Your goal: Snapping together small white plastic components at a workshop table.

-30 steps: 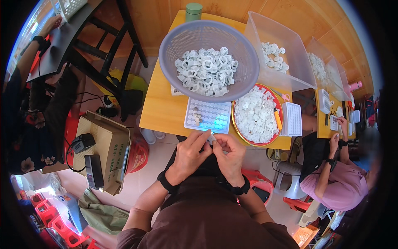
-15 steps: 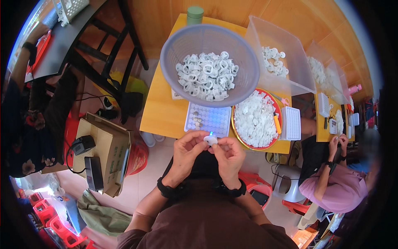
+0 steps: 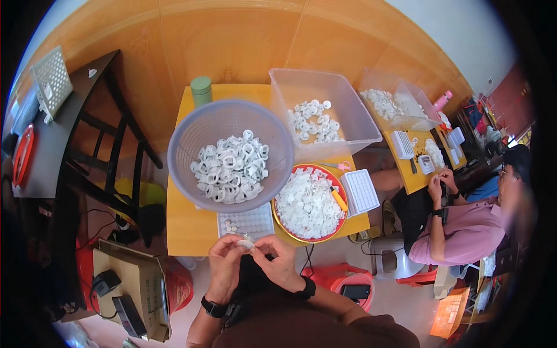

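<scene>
A small white round plastic piece (image 3: 246,243) is pinched between the fingertips of both my hands, just in front of the yellow table's near edge. My left hand (image 3: 225,264) grips it from the left, thumb and fingers closed. From the other side my right hand (image 3: 278,264) closes on the same piece. Just beyond my fingers lies a white tray (image 3: 258,220) of round pockets, with several small round silvery discs (image 3: 230,226) at its left. A lilac basket (image 3: 278,124) full of white ring-shaped plastic parts (image 3: 232,168) stands behind it.
Right of the basket, a red round tray (image 3: 307,239) holds white pieces and an orange-handled tool (image 3: 339,199). Nearby are scissors (image 3: 343,166), a second pocketed tray (image 3: 361,191), a clear bin (image 3: 354,130) and a green canister (image 3: 201,90). A person (image 3: 458,232) sits at another table, right.
My view has tilted up, so the tables sit lower and further left. The blue glow on the white piece no longer shows. Both hands still hold it.
</scene>
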Demonstrator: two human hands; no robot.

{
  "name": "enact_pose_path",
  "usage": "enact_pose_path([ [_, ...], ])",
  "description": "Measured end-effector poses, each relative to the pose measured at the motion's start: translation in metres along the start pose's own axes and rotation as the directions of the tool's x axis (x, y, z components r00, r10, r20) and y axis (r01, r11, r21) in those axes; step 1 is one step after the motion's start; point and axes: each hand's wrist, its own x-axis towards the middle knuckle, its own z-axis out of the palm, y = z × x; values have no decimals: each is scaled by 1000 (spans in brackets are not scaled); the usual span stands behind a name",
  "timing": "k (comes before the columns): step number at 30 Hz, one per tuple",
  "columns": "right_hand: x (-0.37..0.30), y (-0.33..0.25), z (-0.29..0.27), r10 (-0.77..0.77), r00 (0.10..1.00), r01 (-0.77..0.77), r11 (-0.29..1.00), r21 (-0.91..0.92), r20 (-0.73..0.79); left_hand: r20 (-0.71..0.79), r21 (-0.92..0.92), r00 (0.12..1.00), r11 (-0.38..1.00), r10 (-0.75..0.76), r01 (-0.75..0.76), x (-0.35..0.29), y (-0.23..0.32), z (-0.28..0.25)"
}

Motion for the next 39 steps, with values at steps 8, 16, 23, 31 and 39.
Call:
enact_pose_path([
  [8,26,-4,-24,236,970,-241,964,110,56,19,88,999,995,37,-38,1,-2,3],
  [16,170,-19,-108,-37,974,15,995,-101,-225,99,124,993,991,-63,50,-4,10,-13],
  [23,163,-11,-48,-177,957,257,881,-397,229,36,112,996,990,-86,82,-13,6,-20],
  [31,181,30,4,-118,730,548,690,-473,673,48,164,994,983,-96,87,-14,9,-24],
  [39,195,53,15,132,694,534,565,-629,707,48,135,992,984,-121,113,-16,1,-29],
])
